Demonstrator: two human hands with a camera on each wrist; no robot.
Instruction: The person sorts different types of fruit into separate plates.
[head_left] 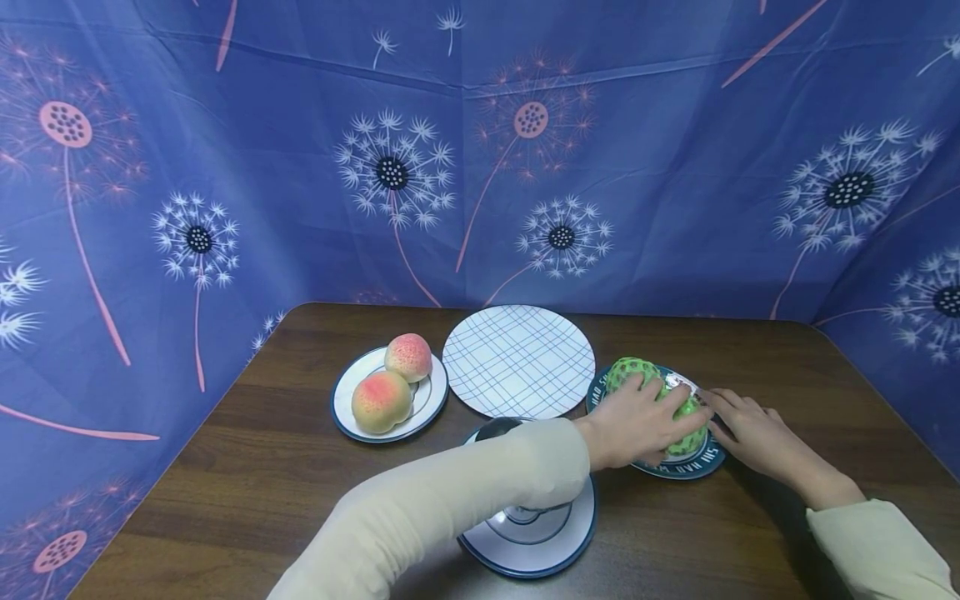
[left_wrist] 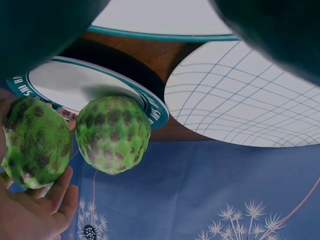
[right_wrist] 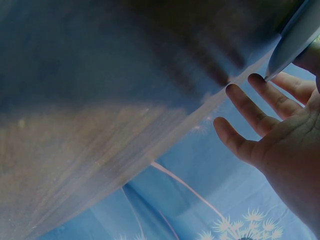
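at lower right of the head view, our left hand (head_left: 637, 421) curls its fingers round a green custard apple (head_left: 688, 417) on the lettered plate (head_left: 686, 467). our right hand (head_left: 753, 429) touches that plate's rim, fingers straight and apart. a second custard apple (left_wrist: 114, 134) sits beside the first.

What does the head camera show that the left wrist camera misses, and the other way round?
Only the head view shows two peaches on a white plate, both sleeves, and the right hand at the lettered plate's rim.

Only the left wrist view shows clearly two separate green bumpy fruits, one against the left hand.

Both show the checked plate and blue dandelion cloth.
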